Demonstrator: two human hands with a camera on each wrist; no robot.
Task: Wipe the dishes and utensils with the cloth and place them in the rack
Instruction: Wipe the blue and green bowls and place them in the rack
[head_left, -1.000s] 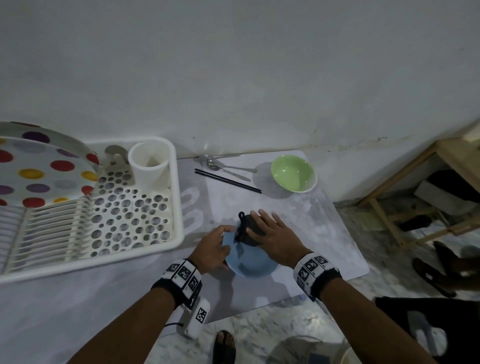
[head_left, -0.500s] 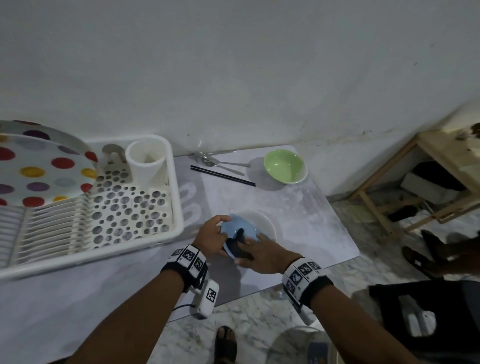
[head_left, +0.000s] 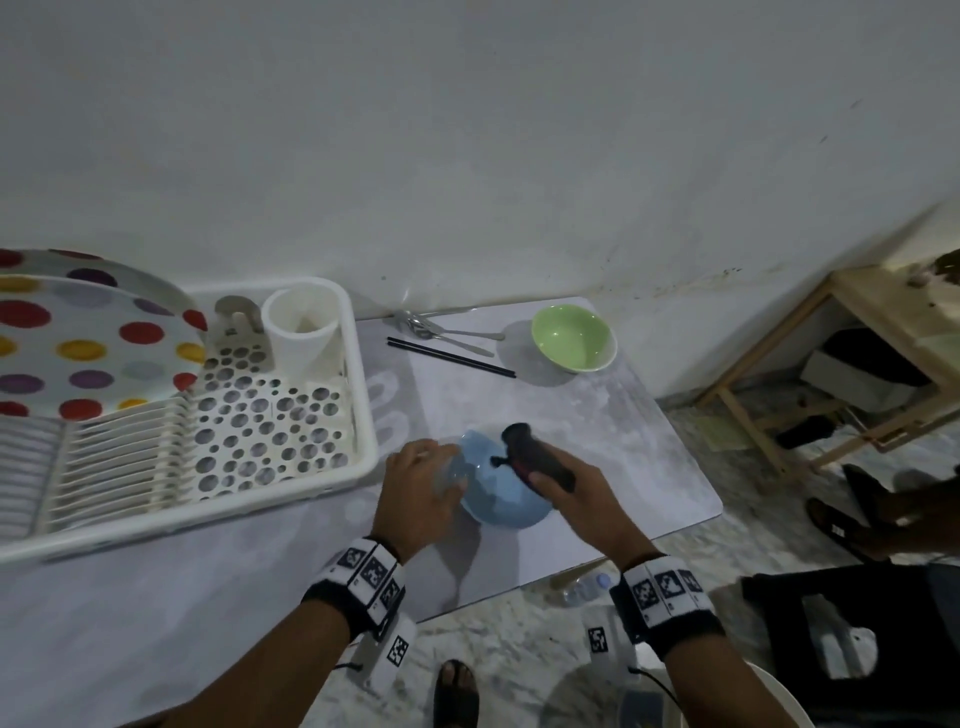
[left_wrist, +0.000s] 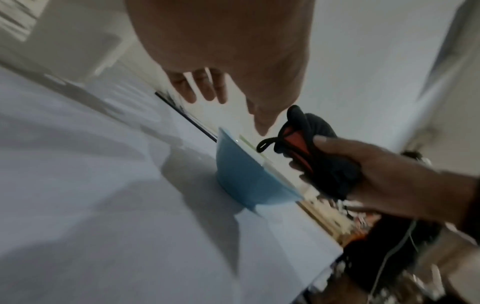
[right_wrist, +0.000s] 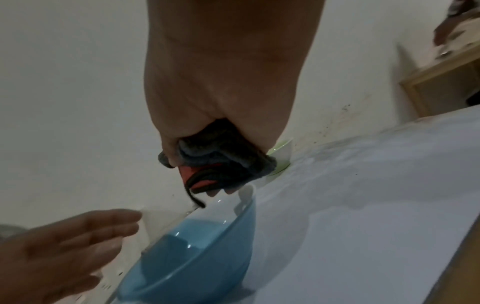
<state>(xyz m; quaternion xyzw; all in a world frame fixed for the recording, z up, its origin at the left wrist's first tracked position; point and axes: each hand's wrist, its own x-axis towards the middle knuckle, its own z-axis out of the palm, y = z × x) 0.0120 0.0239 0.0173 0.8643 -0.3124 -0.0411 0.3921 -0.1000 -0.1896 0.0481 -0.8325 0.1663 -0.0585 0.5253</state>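
Observation:
A light blue bowl (head_left: 496, 493) stands upright on the grey table near its front edge. My right hand (head_left: 553, 475) grips a dark cloth (head_left: 535, 454) with a red patch, held just above the bowl's right rim. In the right wrist view the cloth (right_wrist: 221, 160) is bunched in my fingers over the bowl (right_wrist: 197, 257). My left hand (head_left: 431, 467) hovers at the bowl's left side with fingers straight and spread; the left wrist view shows its fingers (left_wrist: 205, 86) apart from the bowl (left_wrist: 249, 179).
A white dish rack (head_left: 291, 415) at the left holds polka-dot plates (head_left: 78, 338) and a white cup (head_left: 304, 332). Spoons (head_left: 447, 332), black chopsticks (head_left: 452, 358) and a green bowl (head_left: 574, 338) lie by the wall. A wooden stool (head_left: 857, 364) stands at the right.
My left hand has let go of the blue bowl's rim and opened. My right hand has lifted the cloth out of the bowl toward its right rim. The bowl now rests on the table.

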